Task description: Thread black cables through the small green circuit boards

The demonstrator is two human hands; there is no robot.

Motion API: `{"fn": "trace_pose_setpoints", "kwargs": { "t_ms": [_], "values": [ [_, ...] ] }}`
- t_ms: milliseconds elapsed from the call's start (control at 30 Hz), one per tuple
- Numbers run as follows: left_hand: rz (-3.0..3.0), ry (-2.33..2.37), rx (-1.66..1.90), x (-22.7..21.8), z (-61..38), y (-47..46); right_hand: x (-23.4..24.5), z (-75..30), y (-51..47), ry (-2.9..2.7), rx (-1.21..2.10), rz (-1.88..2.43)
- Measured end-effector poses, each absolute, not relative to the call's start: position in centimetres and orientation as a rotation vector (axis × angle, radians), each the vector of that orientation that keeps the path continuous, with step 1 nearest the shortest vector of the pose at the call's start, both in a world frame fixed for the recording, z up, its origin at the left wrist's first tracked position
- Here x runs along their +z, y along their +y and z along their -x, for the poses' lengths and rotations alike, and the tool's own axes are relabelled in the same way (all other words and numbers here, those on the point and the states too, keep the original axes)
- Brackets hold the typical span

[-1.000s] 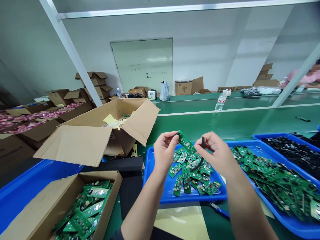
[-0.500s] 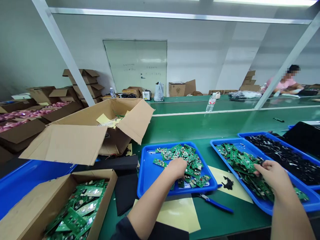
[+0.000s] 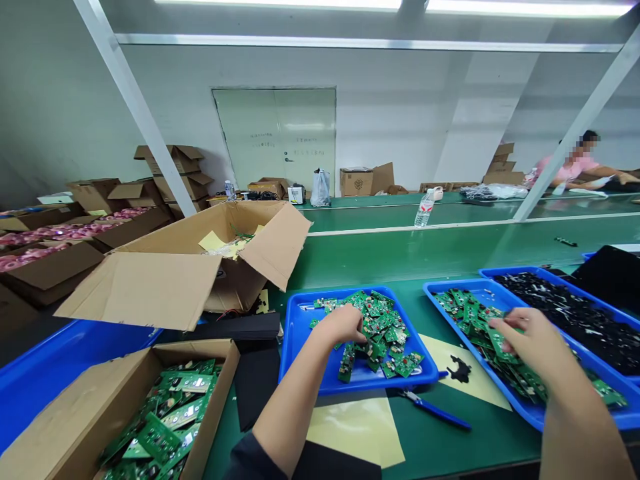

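My left hand (image 3: 343, 325) is over the middle blue tray (image 3: 305, 373), its fingers curled down among small green circuit boards (image 3: 383, 323). What those fingers hold, if anything, is hidden behind the hand. Over the right-hand blue tray (image 3: 434, 288), my right hand (image 3: 533, 340) pinches the edge of a green circuit board (image 3: 499, 343) on top of a heap of larger boards. Blue-handled pliers (image 3: 440, 411) lie on the bench in front of the middle tray. A small black piece (image 3: 459, 369) rests on yellow paper between the trays.
An open carton of green boards (image 3: 227, 353) stands at the lower left, with a larger open carton (image 3: 135, 283) behind it. Farther right, another blue tray (image 3: 500, 272) holds small black parts. A water bottle (image 3: 425, 208) stands at the back; a person (image 3: 567, 167) sits beyond.
My left hand has shifted slightly left within the middle tray, and a board below it now lies nearer the front rim. My right hand has moved a little left and up over its heap.
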State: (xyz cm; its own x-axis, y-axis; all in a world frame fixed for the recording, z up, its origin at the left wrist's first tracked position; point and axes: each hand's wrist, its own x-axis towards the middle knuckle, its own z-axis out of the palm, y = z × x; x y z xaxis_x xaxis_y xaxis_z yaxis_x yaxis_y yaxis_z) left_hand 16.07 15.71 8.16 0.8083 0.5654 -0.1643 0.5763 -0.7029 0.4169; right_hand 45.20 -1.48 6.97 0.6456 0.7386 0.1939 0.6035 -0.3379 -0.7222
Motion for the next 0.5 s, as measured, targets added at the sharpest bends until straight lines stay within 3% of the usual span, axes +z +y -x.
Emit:
{"fn": "trace_pose_setpoints", "kwargs": {
  "t_ms": [200, 500],
  "values": [
    [-2.504, 0.832, 0.788, 12.2, -13.5, 15.5, 9.9, -34.4, 4.1, -1.284, 0.809, 1.547],
    [-2.402, 0.454, 1.996, 14.4, -11.6, 13.2, 14.4, -29.2, 6.1, -1.298, 0.997, 0.865]
  ]
}}
